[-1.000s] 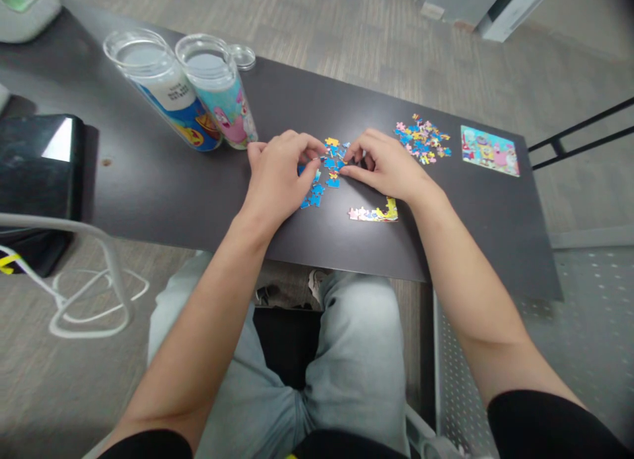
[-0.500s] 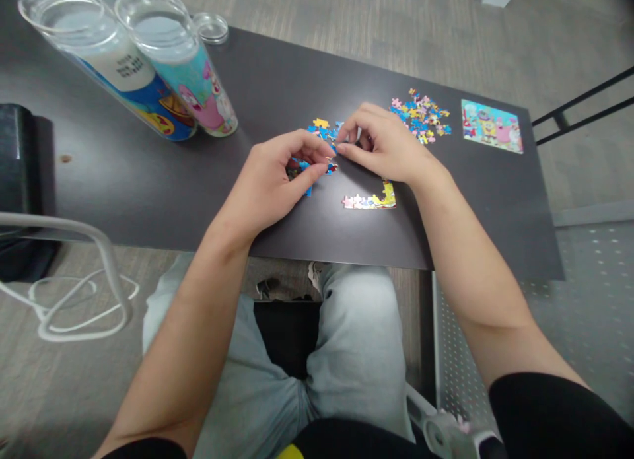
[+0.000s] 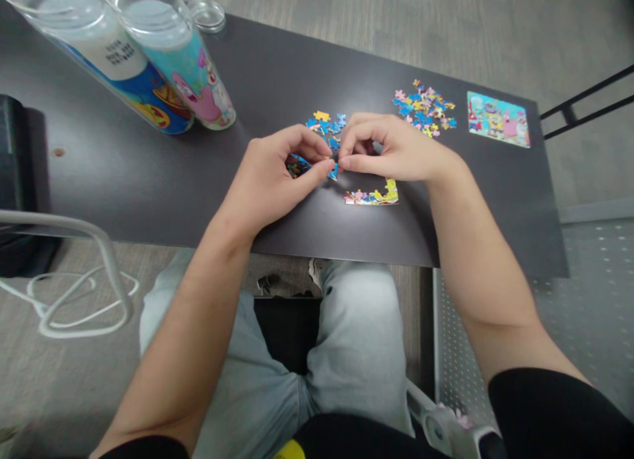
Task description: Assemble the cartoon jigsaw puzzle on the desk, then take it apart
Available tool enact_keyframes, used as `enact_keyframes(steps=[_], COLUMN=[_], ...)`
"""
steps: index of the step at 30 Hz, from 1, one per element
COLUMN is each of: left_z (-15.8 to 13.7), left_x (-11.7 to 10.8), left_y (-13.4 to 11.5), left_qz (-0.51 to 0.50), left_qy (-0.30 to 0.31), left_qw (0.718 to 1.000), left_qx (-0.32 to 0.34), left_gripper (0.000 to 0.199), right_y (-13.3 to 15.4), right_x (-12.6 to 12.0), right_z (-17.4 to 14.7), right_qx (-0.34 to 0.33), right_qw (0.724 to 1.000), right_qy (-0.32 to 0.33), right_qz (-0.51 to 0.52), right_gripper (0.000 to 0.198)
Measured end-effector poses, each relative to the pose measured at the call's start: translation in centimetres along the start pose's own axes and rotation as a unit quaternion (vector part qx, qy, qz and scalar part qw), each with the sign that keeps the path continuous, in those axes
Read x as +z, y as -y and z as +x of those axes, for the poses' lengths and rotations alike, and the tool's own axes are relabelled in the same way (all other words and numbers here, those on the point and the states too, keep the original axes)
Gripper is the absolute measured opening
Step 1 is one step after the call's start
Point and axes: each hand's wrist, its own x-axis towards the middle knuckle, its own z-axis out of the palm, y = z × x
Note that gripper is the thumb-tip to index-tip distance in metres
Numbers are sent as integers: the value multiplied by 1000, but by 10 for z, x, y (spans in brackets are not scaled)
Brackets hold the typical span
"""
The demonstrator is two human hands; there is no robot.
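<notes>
My left hand (image 3: 277, 175) is closed in a pinch on blue jigsaw puzzle pieces (image 3: 333, 172), whose edge shows past the thumb; more of them are under the palm. Close against it, my right hand (image 3: 381, 145) has thumb and fingers pinched at a puzzle piece that is mostly hidden. Loose blue and yellow pieces (image 3: 321, 116) lie just beyond the fingertips. Below the right hand, a joined L-shaped strip of puzzle pieces (image 3: 372, 197), pink, white and yellow, lies flat on the dark table (image 3: 297, 231).
A heap of loose pieces (image 3: 423, 109) and a cartoon picture card (image 3: 498, 119) lie at the right. Two clear-topped printed tubes (image 3: 208, 92) stand at the left, with a round clear lid (image 3: 208, 15) behind them. A white tubular frame (image 3: 106, 247) is near the lower left.
Both hands stay close together. My right hand has shifted slightly right and toward me, its fingertips lower beside the left thumb. The view has moved a little.
</notes>
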Motion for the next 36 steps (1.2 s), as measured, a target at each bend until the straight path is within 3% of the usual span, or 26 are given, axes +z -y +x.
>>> enact_keyframes(steps=[3, 9, 13, 20, 27, 36], left_z=[1, 1, 1, -3, -4, -5], left_x=[-1, -4, -6, -6, 0, 5], left_y=[1, 4, -1, -13, -5, -5], left_qz=[47, 113, 141, 181, 179, 165], left_qy=[-8, 1, 43, 133, 130, 114], left_qw=[999, 993, 988, 972, 972, 975], left_qx=[7, 20, 35, 65, 84, 100], left_gripper=[27, 17, 16, 23, 19, 14], right_y=[7, 18, 18, 17, 19, 13], right_x=[-7, -7, -2, -5, -8, -10], right_z=[-4, -6, -6, -6, -6, -6], right_qx=[10, 10, 31, 72, 78, 45], right_qw=[999, 995, 996, 995, 994, 996], right_qy=[50, 94, 88, 72, 72, 81], right_qz=[12, 13, -3, -15, -12, -13], right_gripper=[39, 33, 27, 35, 40, 29])
